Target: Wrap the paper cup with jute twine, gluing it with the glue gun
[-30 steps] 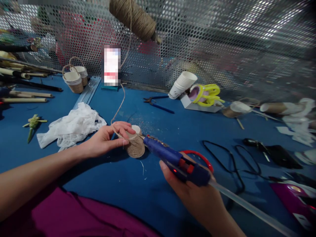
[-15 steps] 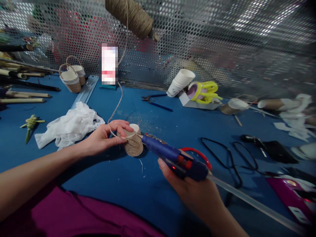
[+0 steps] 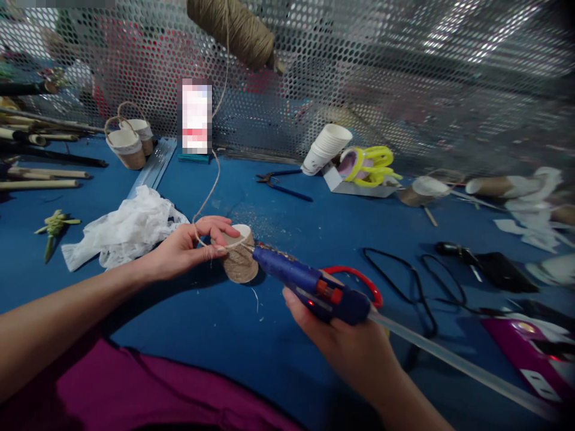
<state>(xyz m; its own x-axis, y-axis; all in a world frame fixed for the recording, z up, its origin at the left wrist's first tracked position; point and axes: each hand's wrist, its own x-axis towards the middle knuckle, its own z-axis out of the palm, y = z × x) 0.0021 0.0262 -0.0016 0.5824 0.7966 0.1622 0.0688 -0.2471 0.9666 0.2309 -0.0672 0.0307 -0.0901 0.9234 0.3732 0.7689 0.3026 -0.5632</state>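
My left hand (image 3: 195,246) grips the rim of a small paper cup (image 3: 241,266) wrapped in brown twine, with the thumb outside and fingers at the mouth. A strand of twine (image 3: 210,196) runs from the rim past that hand and up toward a spool (image 3: 238,33). In my right hand (image 3: 348,350) is a blue hot glue gun (image 3: 291,269), its red light lit. The gun's nozzle is at the cup's side just below the rim; whether it touches is too small to tell. A long clear glue stick (image 3: 449,350) sticks out of its back.
White lace (image 3: 130,230) lies left of the cup. Beyond are two handled cups (image 3: 130,157), a phone (image 3: 195,117), pliers (image 3: 287,187), stacked paper cups (image 3: 323,152) and yellow-handled scissors (image 3: 372,167). A black cord (image 3: 415,272) and a purple box (image 3: 516,347) are at right.
The glue gun has shifted slightly left, nearer the cup. My left hand keeps its grip on the cup. The whole view has slid a little.
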